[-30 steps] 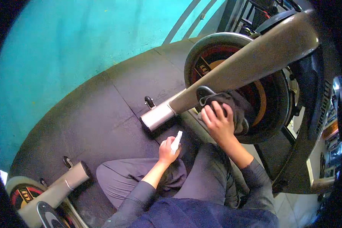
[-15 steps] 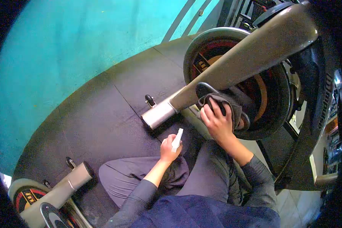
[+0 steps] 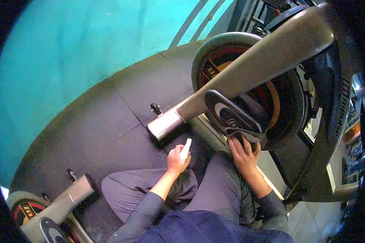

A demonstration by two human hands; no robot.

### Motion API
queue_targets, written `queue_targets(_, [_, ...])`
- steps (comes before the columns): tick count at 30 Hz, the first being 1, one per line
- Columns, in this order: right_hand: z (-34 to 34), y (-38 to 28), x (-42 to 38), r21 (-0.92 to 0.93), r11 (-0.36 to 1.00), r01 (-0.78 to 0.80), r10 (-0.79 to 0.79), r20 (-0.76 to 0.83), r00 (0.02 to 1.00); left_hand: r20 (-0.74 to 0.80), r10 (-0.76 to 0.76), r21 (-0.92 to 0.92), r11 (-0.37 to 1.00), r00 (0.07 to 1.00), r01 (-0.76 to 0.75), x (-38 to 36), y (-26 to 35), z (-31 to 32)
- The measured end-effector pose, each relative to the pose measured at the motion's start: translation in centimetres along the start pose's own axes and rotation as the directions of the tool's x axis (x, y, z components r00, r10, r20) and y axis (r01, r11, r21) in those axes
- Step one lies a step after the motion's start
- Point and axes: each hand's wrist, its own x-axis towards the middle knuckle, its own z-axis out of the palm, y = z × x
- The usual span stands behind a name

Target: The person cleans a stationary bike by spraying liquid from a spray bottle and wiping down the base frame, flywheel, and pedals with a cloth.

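Note:
I sit on the floor beside an exercise bike. My left hand (image 3: pixel 175 158) grips a small white spray bottle (image 3: pixel 185 149) above my knee. My right hand (image 3: pixel 244 154) presses a dark cloth (image 3: pixel 240 133) against the lower end of the bike's black pedal (image 3: pixel 235 115). The pedal hangs in front of the flywheel (image 3: pixel 290 101), which is dark with red and tan rings. A grey frame tube (image 3: pixel 251 65) slants down across the wheel to a silver end cap (image 3: pixel 163 126).
Dark rubber mats (image 3: pixel 109 121) cover the floor below a turquoise wall (image 3: pixel 69 48). A small black transport wheel (image 3: pixel 155 108) sits by the silver cap. Part of a second bike (image 3: pixel 48 210) lies at lower left. My grey trouser legs (image 3: pixel 146 190) fold beneath me.
My right hand slid with the cloth from the upper part of the pedal down to its lower end, uncovering the pedal face. The left hand with the bottle stayed put.

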Motion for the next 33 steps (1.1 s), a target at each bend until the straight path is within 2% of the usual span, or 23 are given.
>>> queue_targets(2, [-0.1, -1.0, 1.9, -0.045, 0.999, 0.007, -0.005, 0.042, 0.999, -0.001, -0.003, -0.002, 1.000, 1.000, 0.003, 0.1, 0.5, -0.3])
queue_targets(3, [-0.2, -1.4, 3.2, 0.002, 1.000, 0.000, 0.000, 0.020, 1.000, -0.009, -0.006, -0.007, 1.000, 1.000, 0.006, 0.3, 0.7, -0.4])
queue_targets(7, [1.5, -4.2, 8.1, -0.047, 0.994, -0.097, 0.095, -0.030, 0.995, -0.016, -0.020, 0.064, 0.998, 1.000, 0.021, 0.2, 1.1, -0.4])
queue_targets(9, [2.0, -5.0, 10.1, -0.095, 0.968, -0.232, 0.220, -0.123, 0.968, -0.016, -0.016, 0.063, 0.998, 1.000, 0.017, 0.3, 1.2, -0.4])
queue_targets(13, [1.9, -5.0, 8.8, -0.080, 0.970, -0.229, 0.226, -0.049, 0.973, -0.011, -0.042, 0.080, 0.996, 0.999, 0.043, 0.2, 1.0, -0.5])
queue_targets(15, [1.0, -4.5, 7.5, -0.073, 0.974, -0.213, 0.211, -0.027, 0.977, -0.022, 0.018, 0.075, 0.997, 1.000, -0.017, 0.3, 0.8, -0.3])
queue_targets(18, [0.7, -4.5, 6.3, -0.051, 0.979, -0.199, 0.199, -0.002, 0.980, -0.018, 0.014, 0.112, 0.994, 1.000, -0.011, 0.2, 0.9, -0.3])
queue_targets(21, [1.1, -5.3, 6.7, -0.049, 0.970, -0.239, 0.238, -0.032, 0.971, -0.017, 0.029, 0.051, 0.998, 0.999, -0.028, 0.3, 0.6, -0.3])
queue_targets(26, [1.2, -7.1, 10.8, -0.081, 0.913, -0.399, 0.403, 0.041, 0.914, 0.005, 0.014, -0.009, 1.000, 1.000, -0.014, 0.1, 0.1, -0.3])
queue_targets(33, [1.9, -7.5, 8.5, -0.119, 0.907, -0.403, 0.414, 0.082, 0.907, -0.005, 0.011, -0.019, 1.000, 1.000, -0.011, 0.1, 0.2, -0.2])
